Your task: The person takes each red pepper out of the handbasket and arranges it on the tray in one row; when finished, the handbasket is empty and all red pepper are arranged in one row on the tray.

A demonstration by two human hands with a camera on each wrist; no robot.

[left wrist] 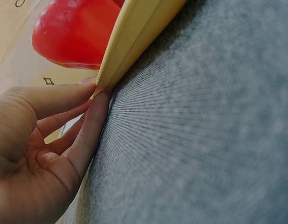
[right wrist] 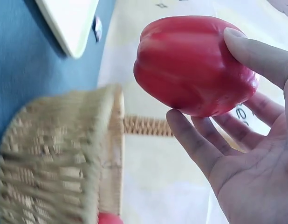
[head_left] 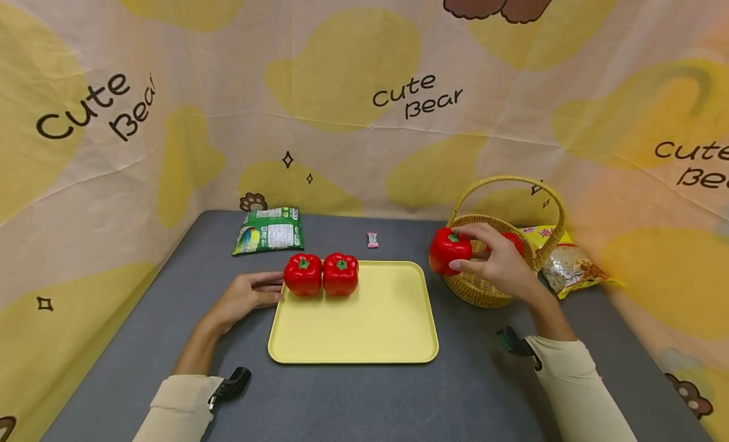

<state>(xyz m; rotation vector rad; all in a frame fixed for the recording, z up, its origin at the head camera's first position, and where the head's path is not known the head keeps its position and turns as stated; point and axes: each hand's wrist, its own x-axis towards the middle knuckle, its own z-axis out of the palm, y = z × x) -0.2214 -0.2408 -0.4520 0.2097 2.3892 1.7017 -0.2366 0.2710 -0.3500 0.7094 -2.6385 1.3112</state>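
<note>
My right hand (head_left: 502, 263) grips a red bell pepper (head_left: 446, 253) between thumb and fingers, raised above the left rim of a wicker basket (head_left: 478, 295). In the right wrist view this held pepper (right wrist: 190, 65) is apart from the basket wall (right wrist: 46, 163). Another red pepper (head_left: 514, 242) lies inside the basket, partly hidden by the hand. Two red bell peppers, a left one (head_left: 303, 275) and a right one (head_left: 340, 275), stand side by side on a yellow tray (head_left: 364, 331). At the tray's left edge, my left hand (head_left: 242, 301) pinches the rim with thumb and fingers.
A green snack bag (head_left: 269, 230) lies at the back left of the grey table (head_left: 342, 404). Behind the tray is a small pink wrapped candy (head_left: 372, 240). Right of the basket, a yellow and clear food bag (head_left: 572, 268) rests near the cloth wall. The basket's tall handle (head_left: 512, 178) arches upward.
</note>
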